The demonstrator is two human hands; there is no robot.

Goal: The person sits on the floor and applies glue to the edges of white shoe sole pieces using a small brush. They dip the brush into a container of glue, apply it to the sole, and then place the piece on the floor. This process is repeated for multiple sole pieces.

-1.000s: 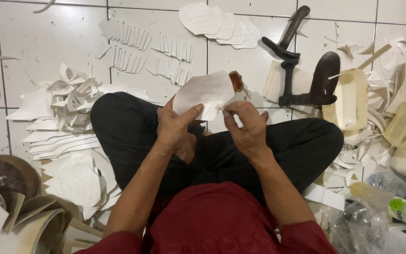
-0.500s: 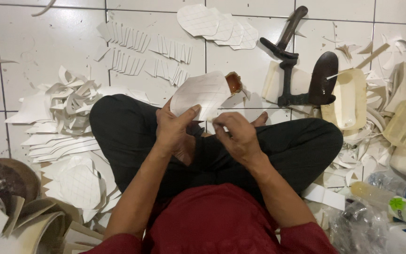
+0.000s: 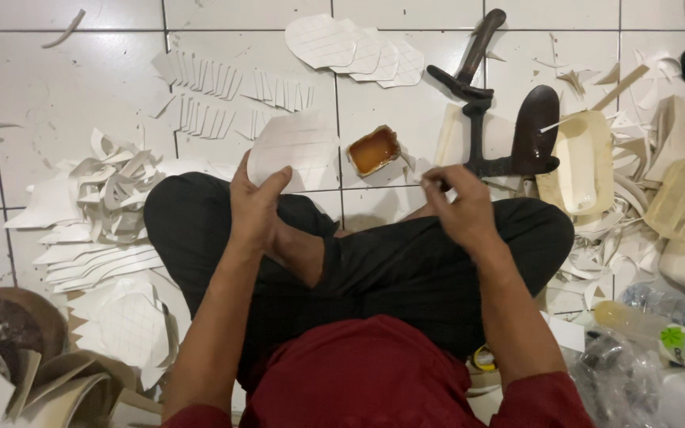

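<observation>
I sit cross-legged on a white tiled floor point(image 3: 81, 87). My left hand point(image 3: 255, 202) holds a white, quilted, rounded cut piece point(image 3: 291, 147) by its lower edge, lifted over my left knee. My right hand point(image 3: 457, 206) is off to the right above my right knee, fingers pinched together; whether a thin tool sits in them I cannot tell. Between the two hands, on the floor, stands a small rectangular tub of amber glue point(image 3: 373, 150).
White cut pieces lie in rows point(image 3: 231, 99), a fanned stack point(image 3: 358, 47) and heaps at left point(image 3: 112, 202). A black iron shoe last stand point(image 3: 509, 139) and cream moulds point(image 3: 588, 162) are at right. Plastic bottles point(image 3: 667, 313) lie lower right, round containers point(image 3: 5, 333) lower left.
My right hand has drawn away from the white piece to the right, uncovering the glue tub. The left hand keeps the piece, moved slightly left and lower.
</observation>
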